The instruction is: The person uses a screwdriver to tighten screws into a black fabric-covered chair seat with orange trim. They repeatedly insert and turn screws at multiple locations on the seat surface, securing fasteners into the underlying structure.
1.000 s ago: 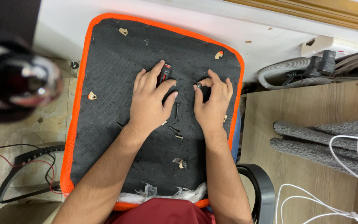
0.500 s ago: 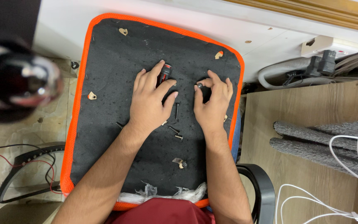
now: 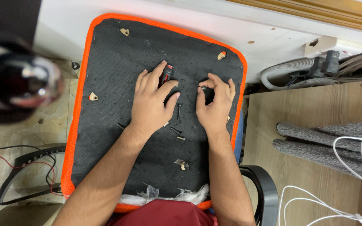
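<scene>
Head view: left hand (image 3: pixel 149 102) lies flat, fingers spread, over a red-black tool (image 3: pixel 166 73) on the upturned seat (image 3: pixel 105 62). Right hand (image 3: pixel 214 106) pinches a small dark part (image 3: pixel 202 89). Loose screw (image 3: pixel 179 111) lies between the hands, long axis pointing away from the person, nearer the left thumb.
</scene>
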